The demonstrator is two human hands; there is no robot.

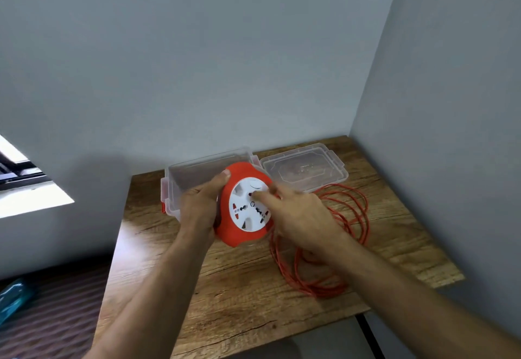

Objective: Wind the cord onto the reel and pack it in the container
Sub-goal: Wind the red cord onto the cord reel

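An orange reel (236, 232) with a white socket face is held tilted above the wooden table (242, 288). My left hand (201, 206) grips its left side, thumb on the top edge. My right hand (296, 215) rests its fingertips on the white face near the centre. Loose orange cord (332, 246) lies in wide loops on the table to the right, partly hidden under my right hand. The clear plastic container (180, 181) stands open behind the reel with nothing visible inside.
The container's clear lid (324, 167) lies flat at the back right, against the wall corner. Grey walls close off the back and right sides. The table's left and front edges drop to a striped floor with a blue object (14, 299).
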